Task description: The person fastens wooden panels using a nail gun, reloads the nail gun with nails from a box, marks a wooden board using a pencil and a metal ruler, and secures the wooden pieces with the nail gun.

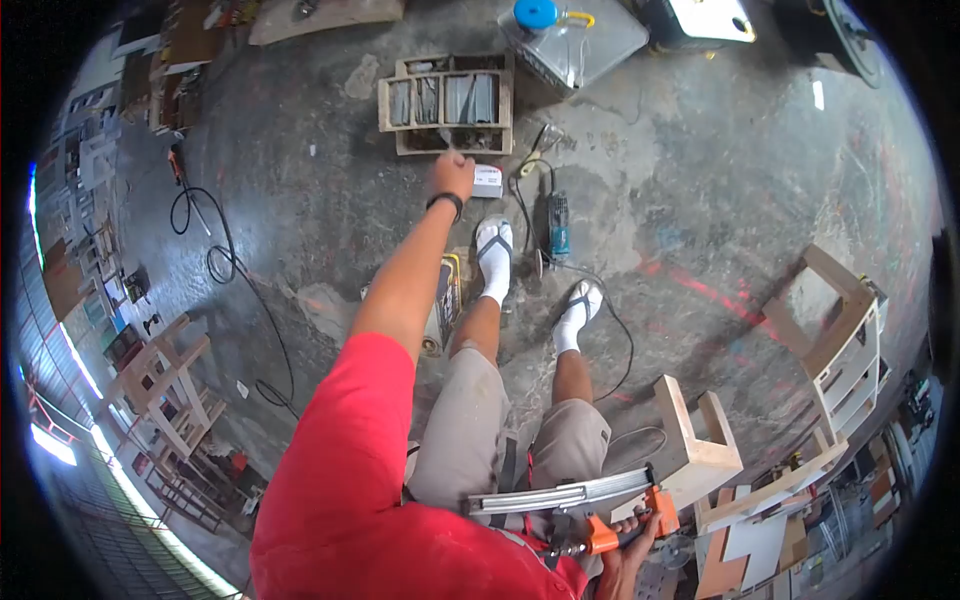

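My left hand [453,176] reaches forward, its fingers closed at the near edge of a wooden compartment tray [505,105]. A small greyish thing shows at the fingertips, too blurred to name. Grey metal strips [470,98] lie in the tray's compartments. Just right of that hand sits a small white box [487,182] with printing. Close to my body, my right hand [637,533] is wrapped round the grip of an orange nail gun [602,534]. Its long silver magazine [560,496] points left across my lap.
A teal angle grinder [559,225] with a trailing cord lies near my feet. A jerrycan with blue cap [590,45] stands beyond the tray. Wooden frames [700,440] are at right, more [165,385] at left. A black cable [265,310] crosses the left floor.
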Demonstrator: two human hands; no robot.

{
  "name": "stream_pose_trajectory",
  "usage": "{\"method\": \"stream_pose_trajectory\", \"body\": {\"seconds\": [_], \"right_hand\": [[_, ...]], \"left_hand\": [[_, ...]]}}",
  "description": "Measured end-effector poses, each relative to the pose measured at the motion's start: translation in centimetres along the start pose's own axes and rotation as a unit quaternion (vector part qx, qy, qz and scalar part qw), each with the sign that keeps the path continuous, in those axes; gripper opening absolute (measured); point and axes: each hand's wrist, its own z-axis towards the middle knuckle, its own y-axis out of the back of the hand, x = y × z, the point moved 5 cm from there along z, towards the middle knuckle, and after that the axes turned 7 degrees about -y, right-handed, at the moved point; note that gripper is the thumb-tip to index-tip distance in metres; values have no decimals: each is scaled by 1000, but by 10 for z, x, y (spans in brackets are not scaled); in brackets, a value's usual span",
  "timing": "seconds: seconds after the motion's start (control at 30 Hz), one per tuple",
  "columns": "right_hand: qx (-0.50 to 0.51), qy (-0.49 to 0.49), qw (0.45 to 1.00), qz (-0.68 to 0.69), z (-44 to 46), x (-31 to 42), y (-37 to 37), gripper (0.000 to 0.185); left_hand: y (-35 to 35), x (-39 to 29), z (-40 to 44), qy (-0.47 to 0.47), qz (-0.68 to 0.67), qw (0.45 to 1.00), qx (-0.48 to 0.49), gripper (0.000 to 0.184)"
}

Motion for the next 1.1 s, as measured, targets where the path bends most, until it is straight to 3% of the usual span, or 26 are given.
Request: {"method": "stream_pose_trajectory", "body": {"seconds": [0.07,0.13,0.3,0.57,0.77,0.8,0.83,0.9,0.93,1.0,1.07,1.1], "right_hand": [[-74,0,996,-44,-3,-12,-8,41],[-82,-22,996,-13,-3,-25,-24,42],[-132,-31,991,11,2,-30,-40,44],[-105,-22,994,-6,6,-22,-51,44],[-120,-24,992,-3,7,-23,-51,44],[-120,-26,992,0,6,-24,-49,44],[-123,-23,992,3,7,-25,-46,44],[-124,-20,992,12,7,-27,-36,44],[-102,-30,994,17,9,-30,-31,44],[-67,-39,997,13,11,-32,-28,43],[-52,-52,997,31,10,-34,-25,41],[-40,-53,997,35,8,-32,-18,40]], "left_hand": [[-22,-7,35,-42,8,999,-12,19],[-45,-3,68,-78,62,995,-29,19],[-72,5,109,-39,131,990,-39,25],[-78,11,123,32,121,992,-10,25],[-65,-7,121,-33,142,988,-42,20],[-58,-8,119,-71,108,986,-107,18],[-55,-7,118,-74,108,985,-109,18],[-36,-7,98,-65,-63,981,-173,20],[-23,-11,83,-101,-68,972,-202,23],[-7,-6,51,-114,-257,948,-148,19],[7,-9,-4,-33,-356,933,-38,15],[21,-27,-47,15,-442,897,7,16]]}}
